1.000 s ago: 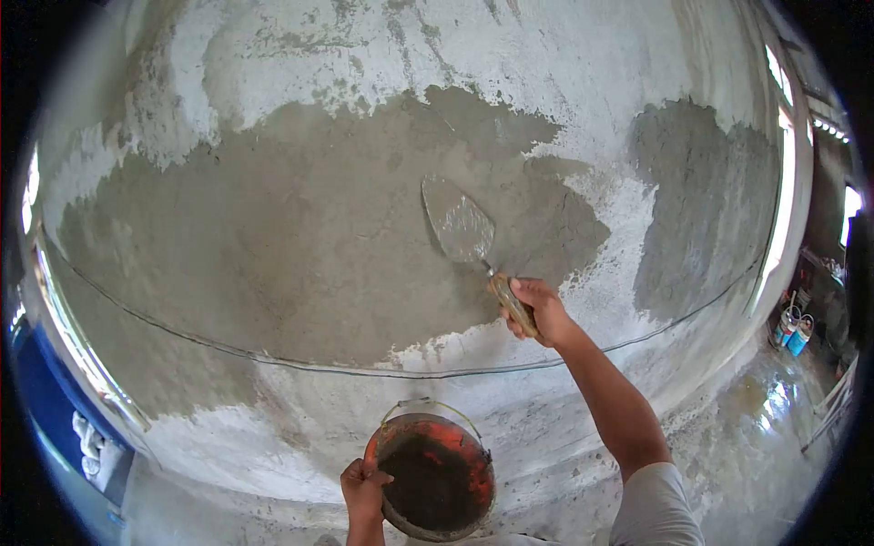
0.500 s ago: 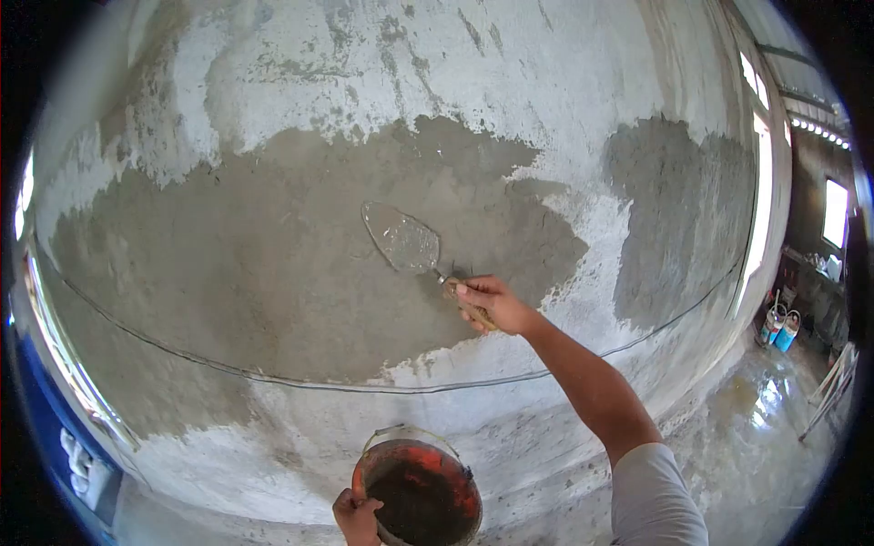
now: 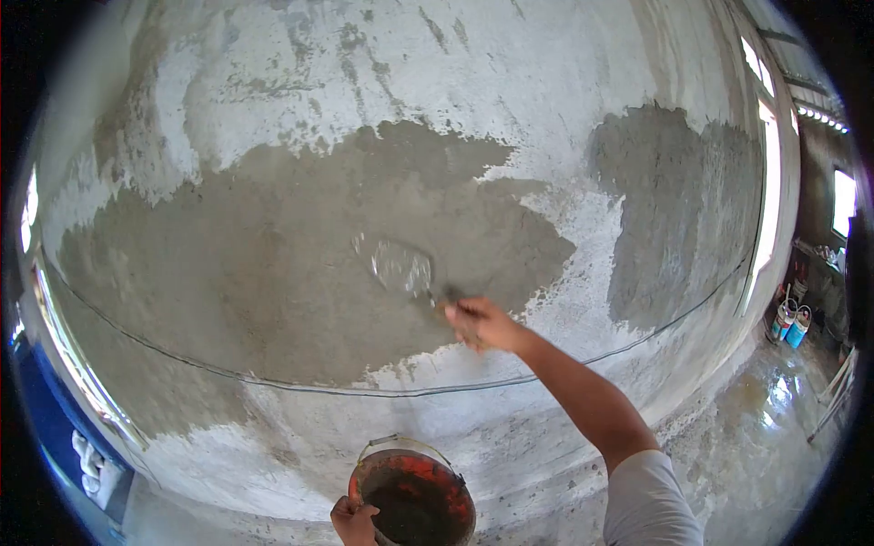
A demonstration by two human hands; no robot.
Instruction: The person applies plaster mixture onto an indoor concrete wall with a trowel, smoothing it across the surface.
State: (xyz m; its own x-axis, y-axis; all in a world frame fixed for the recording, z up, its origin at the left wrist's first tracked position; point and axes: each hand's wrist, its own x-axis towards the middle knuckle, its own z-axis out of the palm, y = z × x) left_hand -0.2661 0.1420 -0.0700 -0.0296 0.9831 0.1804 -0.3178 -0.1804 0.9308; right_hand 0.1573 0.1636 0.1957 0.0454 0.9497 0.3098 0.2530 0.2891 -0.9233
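Note:
My right hand (image 3: 482, 324) is closed round the handle of a pointed trowel (image 3: 401, 267), slightly smeared by motion. The trowel's blade lies over a broad patch of wet grey mortar (image 3: 228, 273) on the wall, its tip toward the upper left. Low in the view, my left hand (image 3: 353, 521) grips the left rim of a bucket (image 3: 455, 487) with an orange-red inner wall. Dark grey material shows inside the bucket, and its thin wire handle stands up at the back.
A cable (image 3: 410, 393) sags across the wall below the mortar. A second mortar patch (image 3: 655, 218) covers the wall to the right. White and blue containers (image 3: 790, 326) stand on the wet floor (image 3: 751, 409) at far right. Something blue (image 3: 55, 409) is at the left edge.
The trowel and my right hand have moved slightly down the mortar patch. My left hand keeps its hold on the bucket, and the whole view has shifted a little.

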